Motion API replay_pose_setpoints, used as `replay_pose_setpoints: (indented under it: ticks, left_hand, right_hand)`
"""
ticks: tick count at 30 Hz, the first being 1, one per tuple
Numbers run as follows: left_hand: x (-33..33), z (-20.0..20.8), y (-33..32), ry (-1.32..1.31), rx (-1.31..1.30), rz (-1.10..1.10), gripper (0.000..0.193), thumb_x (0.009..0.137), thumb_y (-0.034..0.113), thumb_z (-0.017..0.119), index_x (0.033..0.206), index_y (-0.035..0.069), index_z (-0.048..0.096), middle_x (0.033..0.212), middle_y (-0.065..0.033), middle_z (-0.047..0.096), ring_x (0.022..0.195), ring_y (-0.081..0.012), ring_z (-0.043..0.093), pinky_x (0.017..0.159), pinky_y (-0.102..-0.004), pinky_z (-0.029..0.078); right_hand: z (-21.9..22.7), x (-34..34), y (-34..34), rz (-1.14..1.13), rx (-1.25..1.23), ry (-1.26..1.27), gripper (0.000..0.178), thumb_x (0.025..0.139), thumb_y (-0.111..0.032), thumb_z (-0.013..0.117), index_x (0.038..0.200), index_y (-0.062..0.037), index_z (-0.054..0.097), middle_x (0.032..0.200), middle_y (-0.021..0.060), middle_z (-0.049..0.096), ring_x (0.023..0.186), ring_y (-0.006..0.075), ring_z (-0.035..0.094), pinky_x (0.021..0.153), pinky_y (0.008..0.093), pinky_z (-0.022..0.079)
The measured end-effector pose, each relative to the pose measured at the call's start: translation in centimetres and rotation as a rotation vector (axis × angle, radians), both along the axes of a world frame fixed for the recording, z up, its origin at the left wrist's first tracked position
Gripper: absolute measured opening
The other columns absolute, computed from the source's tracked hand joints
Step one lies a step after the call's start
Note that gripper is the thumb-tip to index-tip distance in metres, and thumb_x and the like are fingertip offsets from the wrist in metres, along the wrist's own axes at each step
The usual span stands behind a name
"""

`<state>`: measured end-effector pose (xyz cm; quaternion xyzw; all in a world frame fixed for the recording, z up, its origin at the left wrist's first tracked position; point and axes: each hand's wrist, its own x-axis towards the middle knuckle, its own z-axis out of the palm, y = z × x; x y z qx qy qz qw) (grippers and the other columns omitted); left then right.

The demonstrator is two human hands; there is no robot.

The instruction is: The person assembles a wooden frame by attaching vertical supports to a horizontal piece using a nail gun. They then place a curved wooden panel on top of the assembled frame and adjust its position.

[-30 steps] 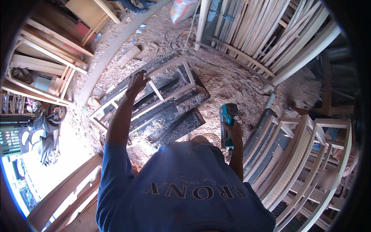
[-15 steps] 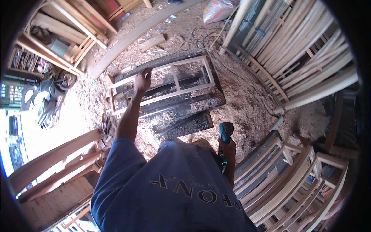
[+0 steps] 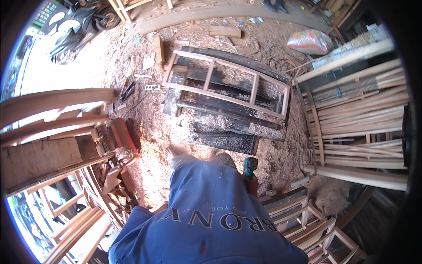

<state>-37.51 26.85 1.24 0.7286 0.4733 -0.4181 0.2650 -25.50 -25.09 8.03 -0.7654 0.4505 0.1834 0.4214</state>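
My right hand (image 3: 252, 185) is closed round a teal and black power tool (image 3: 250, 166), held low by my right hip. Its exact kind is hard to make out from above. At my left side only a bit of skin (image 3: 160, 208) shows beside the blue shirt, and the fingers of my left hand are hidden. Ahead of me a pale wooden frame (image 3: 255, 88) with crossbars lies flat, apart from both hands. Beneath it is a dark, low bench (image 3: 239, 118) strewn with shavings.
Wood shavings cover the floor (image 3: 154, 176). On the right, long wooden strips (image 3: 356, 119) are stacked in a rack, with more frames (image 3: 307, 215) nearer me. Timber (image 3: 57, 99) and a red cylinder (image 3: 122, 134) stand left. A sack (image 3: 310, 42) and a motorcycle (image 3: 72, 33) are farther off.
My left hand has left the wooden frame and drawn back to my side. The view has turned, so the frame sits farther right. My right hand still holds the power tool.
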Motion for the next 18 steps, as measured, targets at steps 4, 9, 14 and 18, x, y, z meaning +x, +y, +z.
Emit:
replay_pose_setpoints:
  ticks: [4, 9, 14, 18]
  left_hand:
    - [-6.5, 0.1, 3.9, 0.017, -0.092, 0.144, 0.028, 0.098, 0.026, 0.059, 0.104, 0.001, 0.07, 0.088, -0.017, 0.069, 0.085, -0.0278, 0.066, 0.079, -0.0407, 0.052]
    - [-9.4, -3.3, 9.6, -0.06, -0.155, 0.259, 0.027, 0.097, 0.025, 0.06, 0.105, 0.002, 0.072, 0.089, -0.0176, 0.071, 0.087, -0.0286, 0.067, 0.08, -0.0408, 0.053]
    - [-4.9, -9.8, 19.4, -0.205, -0.177, 0.211, 0.026, 0.095, 0.024, 0.06, 0.106, 0.004, 0.073, 0.091, -0.0183, 0.072, 0.088, -0.0295, 0.069, 0.081, -0.0409, 0.054]
    - [-0.7, -11.2, 32.3, -0.276, -0.168, 0.296, 0.034, 0.091, 0.03, 0.064, 0.107, 0.002, 0.073, 0.095, -0.0167, 0.076, 0.079, -0.0213, 0.074, 0.072, -0.0357, 0.059]
  right_hand:
    - [-0.5, 1.0, 3.9, 0.173, 0.024, -0.086, 0.05, 0.079, -0.043, 0.074, 0.11, -0.0042, 0.069, 0.086, 0.0163, 0.07, 0.08, 0.0279, 0.067, 0.078, 0.0443, 0.051]
    - [-1.0, 1.4, 10.1, 0.342, -0.032, -0.018, 0.049, 0.086, -0.034, 0.071, 0.124, -0.0041, 0.065, 0.087, 0.0156, 0.07, 0.08, 0.0283, 0.065, 0.077, 0.0414, 0.051]
    - [-3.1, -0.2, 20.0, 0.315, -0.168, -0.173, 0.048, 0.087, -0.024, 0.075, 0.127, 0.0002, 0.062, 0.104, 0.0148, 0.071, 0.089, 0.0301, 0.067, 0.086, 0.0425, 0.051]
    - [-3.0, 0.0, 29.2, 0.451, -0.165, -0.044, 0.054, 0.085, -0.024, 0.08, 0.13, 0.0005, 0.062, 0.109, 0.0158, 0.071, 0.098, 0.0287, 0.069, 0.089, 0.0414, 0.052]
